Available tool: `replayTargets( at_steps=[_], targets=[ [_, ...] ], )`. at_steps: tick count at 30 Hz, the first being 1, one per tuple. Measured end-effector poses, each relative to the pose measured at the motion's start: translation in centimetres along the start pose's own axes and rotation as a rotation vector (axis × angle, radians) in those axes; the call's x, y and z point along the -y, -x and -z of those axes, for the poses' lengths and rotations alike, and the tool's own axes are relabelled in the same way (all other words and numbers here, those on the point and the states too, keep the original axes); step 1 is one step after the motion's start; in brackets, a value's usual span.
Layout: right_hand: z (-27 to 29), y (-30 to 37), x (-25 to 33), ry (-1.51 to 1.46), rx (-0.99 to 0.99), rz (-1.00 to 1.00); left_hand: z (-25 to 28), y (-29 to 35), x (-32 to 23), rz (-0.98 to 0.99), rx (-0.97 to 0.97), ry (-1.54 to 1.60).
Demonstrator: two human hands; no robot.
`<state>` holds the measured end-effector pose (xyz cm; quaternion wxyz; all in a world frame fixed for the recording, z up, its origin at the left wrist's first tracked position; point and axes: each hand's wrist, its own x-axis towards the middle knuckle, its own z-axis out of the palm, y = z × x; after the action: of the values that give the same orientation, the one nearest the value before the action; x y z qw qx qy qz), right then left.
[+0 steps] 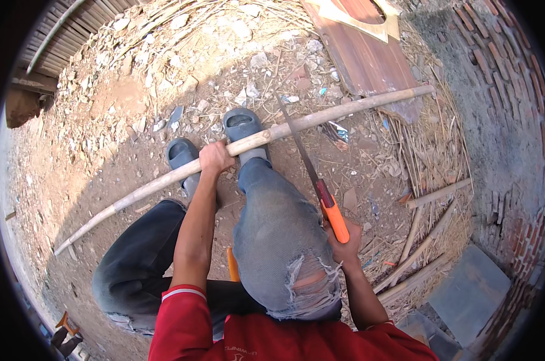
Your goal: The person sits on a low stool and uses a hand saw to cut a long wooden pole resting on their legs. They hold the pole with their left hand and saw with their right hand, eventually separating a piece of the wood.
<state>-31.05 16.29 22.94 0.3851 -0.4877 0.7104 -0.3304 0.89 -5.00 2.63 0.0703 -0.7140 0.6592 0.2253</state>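
Bare, stony earth (119, 96) strewn with rubble and straw spreads under the person, sunlit toward the top and shaded nearer the body. At the far left, a slatted wooden structure (71, 39) stands in the upper corner, and an orange-handled object (66, 323), too small to make out, lies low down. The thin end of a long, pale, slightly bent pole (254, 141) begins on this side; the pole slants up across the view to the right. A grey left slipper (181, 150) sits just beyond it. The left hand (215, 157) is closed around the pole from above, near its middle. Next, the pole crosses over the right foot in its grey slipper (242, 122); whether they touch cannot be told. Further right, a handsaw (301, 146) crosses above the pole, its blade pointing away from the body; contact between teeth and wood is unclear. The right hand (346, 242) is curled around its orange handle, beside the ripped knee of the trousers (272, 210). The pole's right end overlaps a brown board (369, 60) on the ground. Loose sticks (426, 253) and a grey sheet (471, 295) lie before a brick wall (504, 138).
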Motion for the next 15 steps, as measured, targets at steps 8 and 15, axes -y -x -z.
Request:
replayTargets(
  at_steps=[8, 15],
  targets=[
    [0.5, 0.7, 0.8, -0.043, 0.025, -0.114, 0.2, -0.2, 0.6, -0.040, 0.006, 0.007],
    [3.3, 3.1, 3.2, 0.096, 0.051, -0.014, -0.6, 0.0, 0.5, -0.075, -0.091, -0.041]
  ],
)
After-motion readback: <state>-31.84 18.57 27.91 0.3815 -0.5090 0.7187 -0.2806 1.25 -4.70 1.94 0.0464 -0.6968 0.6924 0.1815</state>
